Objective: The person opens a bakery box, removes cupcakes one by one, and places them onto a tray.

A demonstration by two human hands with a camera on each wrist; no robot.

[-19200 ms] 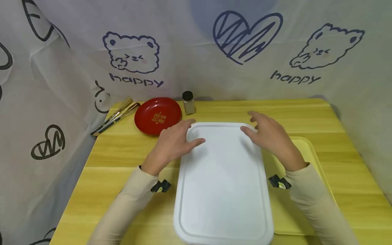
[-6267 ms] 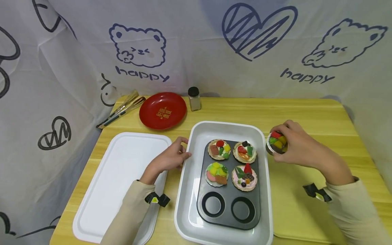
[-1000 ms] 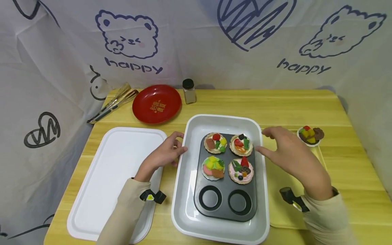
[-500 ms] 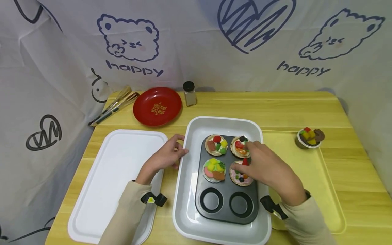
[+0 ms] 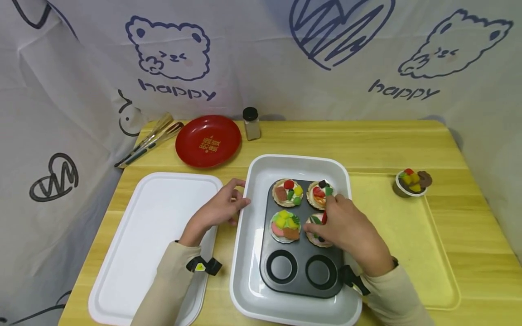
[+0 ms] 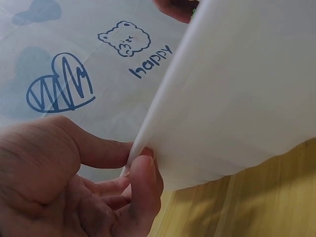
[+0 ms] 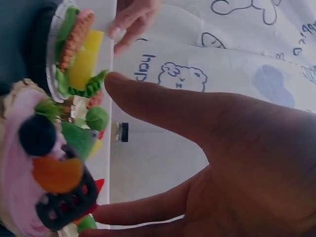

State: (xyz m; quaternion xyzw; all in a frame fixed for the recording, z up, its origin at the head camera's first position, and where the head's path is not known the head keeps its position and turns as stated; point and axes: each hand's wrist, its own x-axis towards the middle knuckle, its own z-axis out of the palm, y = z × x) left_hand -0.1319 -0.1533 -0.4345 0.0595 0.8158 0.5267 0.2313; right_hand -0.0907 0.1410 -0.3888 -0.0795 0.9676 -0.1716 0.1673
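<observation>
Presumably to steady it, the left hand (image 5: 220, 206) pinches the white tray's (image 5: 246, 280) rim; the right hand's (image 5: 355, 231) parted fingers and thumb straddle the pink-cream fruit tart (image 7: 44, 170), no grip evident. Under those fingers, a muffin pan (image 5: 302, 269) holds it and three other tarts (image 5: 287, 192); right of them, a yellow tray (image 5: 412, 253) bears a chocolate cupcake (image 5: 408, 185).

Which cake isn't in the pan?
The dark-cupped cake at the far right corner of the yellow tray; the other four sit in the pan.

The cloth (image 5: 253, 54) reads "happy" twice: above the plate (image 5: 187, 141) and farther to its right. Gold characters (image 5: 210, 144) on the plate are too small to read.
</observation>
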